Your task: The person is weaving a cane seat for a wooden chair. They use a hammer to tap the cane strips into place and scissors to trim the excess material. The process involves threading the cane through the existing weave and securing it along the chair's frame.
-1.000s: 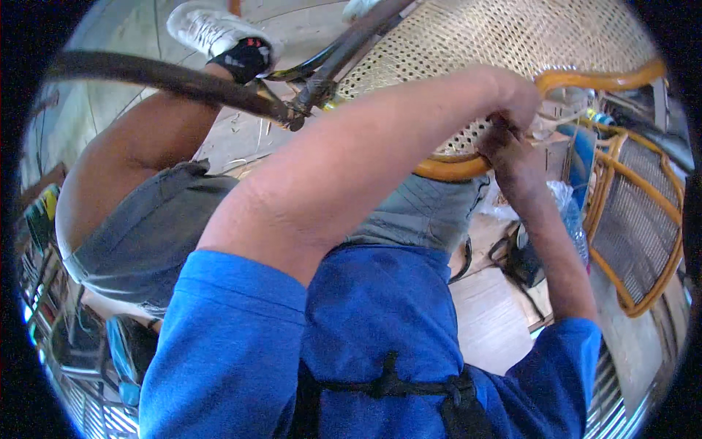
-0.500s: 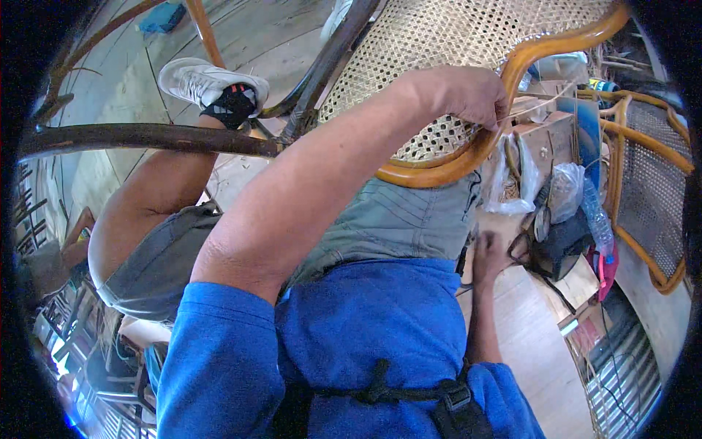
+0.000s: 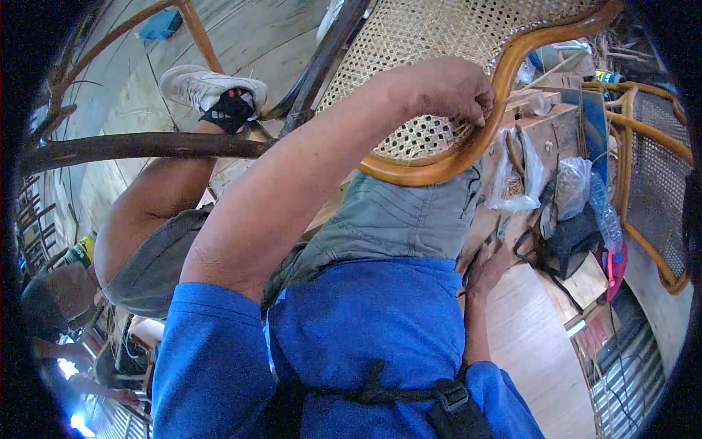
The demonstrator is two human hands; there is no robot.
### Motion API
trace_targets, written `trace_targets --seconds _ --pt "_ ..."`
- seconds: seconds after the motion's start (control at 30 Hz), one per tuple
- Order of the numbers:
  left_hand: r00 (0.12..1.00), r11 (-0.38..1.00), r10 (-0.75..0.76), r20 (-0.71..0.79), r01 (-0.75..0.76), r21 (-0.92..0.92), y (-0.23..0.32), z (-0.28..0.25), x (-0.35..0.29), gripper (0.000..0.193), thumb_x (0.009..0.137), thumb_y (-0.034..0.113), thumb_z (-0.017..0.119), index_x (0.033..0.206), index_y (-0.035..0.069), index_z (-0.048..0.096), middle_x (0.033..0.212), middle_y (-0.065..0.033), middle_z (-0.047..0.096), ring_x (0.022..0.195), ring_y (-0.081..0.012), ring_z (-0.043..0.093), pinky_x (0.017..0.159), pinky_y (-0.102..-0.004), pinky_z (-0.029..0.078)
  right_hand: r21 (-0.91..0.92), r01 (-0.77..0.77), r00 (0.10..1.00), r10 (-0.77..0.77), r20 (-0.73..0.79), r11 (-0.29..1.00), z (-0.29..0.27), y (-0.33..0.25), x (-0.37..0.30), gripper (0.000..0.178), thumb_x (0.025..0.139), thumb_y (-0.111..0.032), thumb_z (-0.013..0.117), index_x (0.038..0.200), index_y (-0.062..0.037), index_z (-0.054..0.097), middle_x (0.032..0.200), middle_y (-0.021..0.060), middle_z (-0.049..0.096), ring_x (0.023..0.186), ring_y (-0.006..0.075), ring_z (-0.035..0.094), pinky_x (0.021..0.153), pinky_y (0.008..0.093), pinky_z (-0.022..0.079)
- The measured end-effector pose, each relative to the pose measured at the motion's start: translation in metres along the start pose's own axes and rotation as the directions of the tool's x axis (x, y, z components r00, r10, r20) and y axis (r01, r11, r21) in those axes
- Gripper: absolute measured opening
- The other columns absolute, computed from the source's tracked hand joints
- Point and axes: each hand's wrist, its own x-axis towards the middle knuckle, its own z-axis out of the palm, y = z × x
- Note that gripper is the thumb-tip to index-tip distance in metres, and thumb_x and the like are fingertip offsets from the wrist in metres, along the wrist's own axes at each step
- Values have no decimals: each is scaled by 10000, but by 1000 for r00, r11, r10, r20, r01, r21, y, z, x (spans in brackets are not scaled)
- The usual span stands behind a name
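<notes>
My left hand (image 3: 462, 91) is closed, its fingertips pinched at the inner side of a curved, honey-brown rattan frame (image 3: 504, 80). What the fingertips hold, if anything, is too small to make out. Woven cane webbing (image 3: 431, 36) with open holes fills this frame, which rests over my lap. Down on the wooden bench at the right, my right hand (image 3: 488, 271) has its fingers bent around a small, dark, narrow thing (image 3: 501, 228), possibly a tool, whose kind I cannot tell.
Beside the frame are a clear plastic bag (image 3: 515, 179), a plastic bottle (image 3: 605, 212) and a black cloth item (image 3: 570, 241). Another rattan piece with webbing (image 3: 654, 139) stands far right. A dark pole (image 3: 139, 145) crosses at left. A person (image 3: 62, 293) sits at the lower left.
My left hand has drawn slightly left and back from the frame's edge. The right hand has shifted a little, and a small dark thing now shows at its fingers. The frame moved slightly left.
</notes>
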Motion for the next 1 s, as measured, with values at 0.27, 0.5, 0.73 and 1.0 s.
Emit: trace_targets --seconds 0.27,0.5,0.73,1.0 --pt "1000 999 -13 -5 13 -44 -9 5 5 211 719 243 666 851 79 666 729 -69 646 663 -194 607 625 -328 461 338 -74 977 1 211 938 13 -51 23 228 867 -173 539 992 18 529 909 190 571 872 339 547 754 391 431" --pt "999 988 4 -41 -10 -152 -22 10 3 216 707 249 685 831 73 671 703 -56 644 657 -176 601 628 -322 459 497 -218 969 126 211 840 -62 -81 49 199 905 -156 456 988 10 525 717 73 511 574 133 498 509 270 420" --pt "997 983 -6 -80 -9 -181 -23 14 2 199 707 247 681 820 83 672 677 -43 633 617 -172 589 595 -309 455 650 -402 712 -226 664 645 -167 -136 84 158 853 -127 535 974 -33 499 640 5 505 524 63 480 460 210 391" --pt "996 979 -21 -88 3 -202 -27 16 0 210 702 264 671 821 91 673 683 -42 635 627 -172 599 598 -320 456 428 81 838 -294 460 900 -163 -148 97 207 813 -126 603 969 -35 499 652 12 521 556 99 504 538 248 440"
